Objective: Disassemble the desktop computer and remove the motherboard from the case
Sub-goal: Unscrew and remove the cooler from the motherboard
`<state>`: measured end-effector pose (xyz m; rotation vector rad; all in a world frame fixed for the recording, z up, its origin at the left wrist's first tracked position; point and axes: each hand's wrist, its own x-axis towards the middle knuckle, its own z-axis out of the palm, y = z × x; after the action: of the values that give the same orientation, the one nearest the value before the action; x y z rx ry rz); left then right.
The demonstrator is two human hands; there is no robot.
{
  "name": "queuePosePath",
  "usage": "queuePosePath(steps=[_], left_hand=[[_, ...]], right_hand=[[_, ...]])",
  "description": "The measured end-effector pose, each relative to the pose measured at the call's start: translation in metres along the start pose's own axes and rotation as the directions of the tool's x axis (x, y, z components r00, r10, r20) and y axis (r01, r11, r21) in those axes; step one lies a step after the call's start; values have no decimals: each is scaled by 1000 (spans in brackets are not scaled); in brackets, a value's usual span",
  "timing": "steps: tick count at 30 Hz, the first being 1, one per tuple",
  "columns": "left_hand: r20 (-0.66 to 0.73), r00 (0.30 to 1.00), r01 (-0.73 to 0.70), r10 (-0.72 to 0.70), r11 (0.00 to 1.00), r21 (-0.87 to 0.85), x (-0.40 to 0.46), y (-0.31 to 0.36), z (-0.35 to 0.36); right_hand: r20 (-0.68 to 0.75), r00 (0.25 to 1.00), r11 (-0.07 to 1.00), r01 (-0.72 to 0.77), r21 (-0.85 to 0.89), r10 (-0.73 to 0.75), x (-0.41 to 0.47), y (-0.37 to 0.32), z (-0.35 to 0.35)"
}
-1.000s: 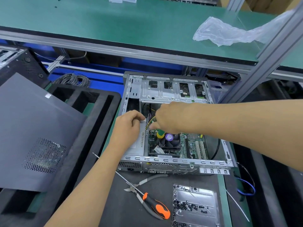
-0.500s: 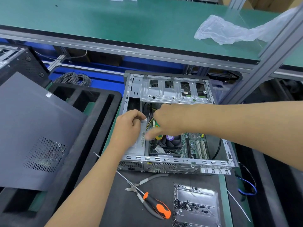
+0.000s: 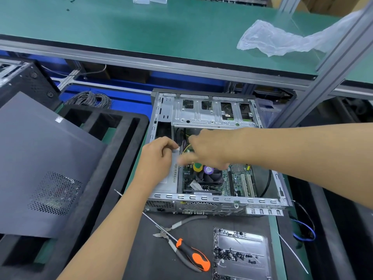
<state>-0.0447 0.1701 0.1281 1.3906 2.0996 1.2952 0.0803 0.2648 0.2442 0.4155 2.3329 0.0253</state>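
Silver PSU: my left hand curls on its far edge; right hand blurred over the motherboard, grip unclear.

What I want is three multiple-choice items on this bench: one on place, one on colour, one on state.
1. The screwdriver lies: A on the green shelf; B on the black mat; C in the screw tray.
2. Its handle is: A blue; B yellow; C orange and black.
3. The motherboard is: A inside the case; B on the mat; C held aloft.
Key: B, it lies on the mat; C, orange patches on black; A, it sits under the fan.
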Motion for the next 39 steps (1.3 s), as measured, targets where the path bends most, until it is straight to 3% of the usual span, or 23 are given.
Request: queuePosePath(steps=[2, 4, 6, 8, 10, 11, 13, 17, 19, 21, 23, 25, 26, 28, 30, 31, 32, 33, 34, 36, 39], left_hand=[[-2, 1000, 3, -3, 1000, 3, 0, 0, 0], [-1, 1000, 1, -1, 1000, 4, 0, -1, 0], [0, 1000, 1, -1, 1000, 8, 0, -1, 0], [5, 1000, 10, -10, 1000, 17, 1, 0, 0], [9, 1000, 9, -9, 1000, 18, 1, 1, 0], [7, 1000, 3, -3, 1000, 17, 0, 1, 0], [3, 1000, -5, 4, 1000, 17, 0, 0, 0], [9, 1000, 13, -13, 1000, 6, -1, -1, 0], [1, 1000, 8, -8, 1000, 13, 0, -2, 0], [-1, 1000, 7, -6, 1000, 18, 0, -1, 0], [-2, 1000, 17, -17, 1000, 19, 0, -1, 1], [-3, 1000, 28, -28, 999, 23, 0, 0, 0], [-3, 1000, 23, -23, 999, 24, 0, -1, 0], [-3, 1000, 7, -7, 1000, 20, -1, -1, 0], [-1, 1000, 7, -7, 1000, 11, 0, -1, 0], [0, 1000, 10, -10, 1000, 6, 0, -1, 1], [1, 1000, 12, -12, 1000, 3, 0, -1, 1], [3, 1000, 17, -17, 1000, 3, 0, -2, 1], [4, 1000, 23, -23, 1000, 4, 0, -2, 1], [5, 1000, 21, -21, 1000, 4, 1, -3, 2], [3, 1000, 12, -12, 1000, 5, 1, -3, 2]], right_hand=[[68, 998, 990, -6, -138, 16, -1, -3, 1], [-64, 998, 968, -26, -251, 10, -5, -8, 1], [-210, 969, 920, 40, -391, -131, -7, -9, 7], [-248, 910, 840, 166, -517, -332, -5, -10, 10], [-282, 911, 911, 185, -369, -300, -3, -10, 12], [-279, 942, 971, 137, -198, -190, -1, -11, 12], [-222, 975, 994, 2, 113, 23, 2, -14, 13], [-196, 957, 953, -157, 259, 212, 7, -12, 11], [-207, 965, 982, -134, 135, 160, 6, -7, 9], [-257, 965, 991, 5, -136, -40, 3, -4, 11], [-234, 926, 878, 166, -448, -295, 1, -3, 12], [-196, 902, 815, 233, -531, -386, 1, -5, 12], [-206, 920, 865, 210, -456, -332, -1, -5, 12], [-200, 976, 994, 75, -81, -90, -2, -2, 11], [-64, 987, 941, -121, 315, 148, -1, 0, 11], [18, 980, 894, -187, 408, 197, -1, 0, 10], [37, 984, 907, -177, 381, 177, 0, -1, 12], [-26, 979, 895, -173, 411, 202, 2, -1, 14], [-65, 968, 908, -204, 367, 244, 3, -1, 18], [-183, 967, 974, -144, 177, 176, 5, 5, 24], [-208, 972, 961, 49, -273, -109, -6, 1, 21]])
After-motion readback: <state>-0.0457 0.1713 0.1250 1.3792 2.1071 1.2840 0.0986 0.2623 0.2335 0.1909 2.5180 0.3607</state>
